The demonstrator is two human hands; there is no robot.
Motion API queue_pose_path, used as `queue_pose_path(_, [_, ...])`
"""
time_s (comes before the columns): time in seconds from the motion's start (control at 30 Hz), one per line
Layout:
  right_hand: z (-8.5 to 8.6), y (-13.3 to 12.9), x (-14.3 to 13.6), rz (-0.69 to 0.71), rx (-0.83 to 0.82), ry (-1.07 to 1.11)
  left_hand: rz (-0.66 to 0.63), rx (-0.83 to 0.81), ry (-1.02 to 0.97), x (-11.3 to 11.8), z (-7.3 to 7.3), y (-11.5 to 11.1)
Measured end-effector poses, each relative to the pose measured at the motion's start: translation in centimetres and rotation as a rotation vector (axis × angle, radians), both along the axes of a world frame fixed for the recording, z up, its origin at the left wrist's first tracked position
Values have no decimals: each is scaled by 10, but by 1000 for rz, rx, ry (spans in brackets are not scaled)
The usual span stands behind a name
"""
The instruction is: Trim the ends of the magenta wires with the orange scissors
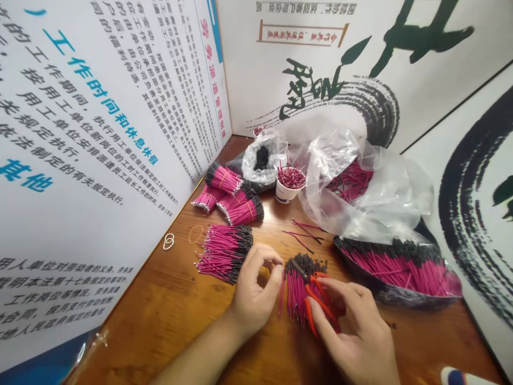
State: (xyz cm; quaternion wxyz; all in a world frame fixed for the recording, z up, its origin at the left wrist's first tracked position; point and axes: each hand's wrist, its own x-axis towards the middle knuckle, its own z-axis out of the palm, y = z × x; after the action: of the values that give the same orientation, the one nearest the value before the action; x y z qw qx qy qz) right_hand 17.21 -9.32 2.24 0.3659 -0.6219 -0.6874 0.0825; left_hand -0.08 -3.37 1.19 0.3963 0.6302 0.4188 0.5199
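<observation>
My left hand [256, 289] is closed in a pinch, with a thin pink wire [281, 299] with a dark end hanging at its fingertips. In my right hand [363, 326] are pliers with red handles [310, 310], their dark jaws pointing up and left towards my left fingertips. Whether the jaws touch the wire I cannot tell. Beneath the pliers lies a loose row of pink wires [295, 297] with black ends, partly covered by them. Left of my left hand rests another pile of pink wires [222, 251], black ends to the right.
Rubber-banded wire bundles [240, 206] are stacked at the back left. Behind stand a paper cup [285, 193] of wires and a plastic bag [264, 155] with black pieces. A large clear bag [393, 187] and a dark tray [401, 297] of wires occupy the right. Printed panels enclose the table.
</observation>
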Motion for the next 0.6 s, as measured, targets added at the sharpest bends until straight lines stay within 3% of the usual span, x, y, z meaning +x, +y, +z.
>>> queue_pose_path(0.23, [-2, -4, -4, 138, -79, 147, 9, 23, 16, -3, 0, 1])
queue_pose_path(0.6, [-1, -2, -3, 132, -82, 129, 8, 14, 27, -2, 1, 2])
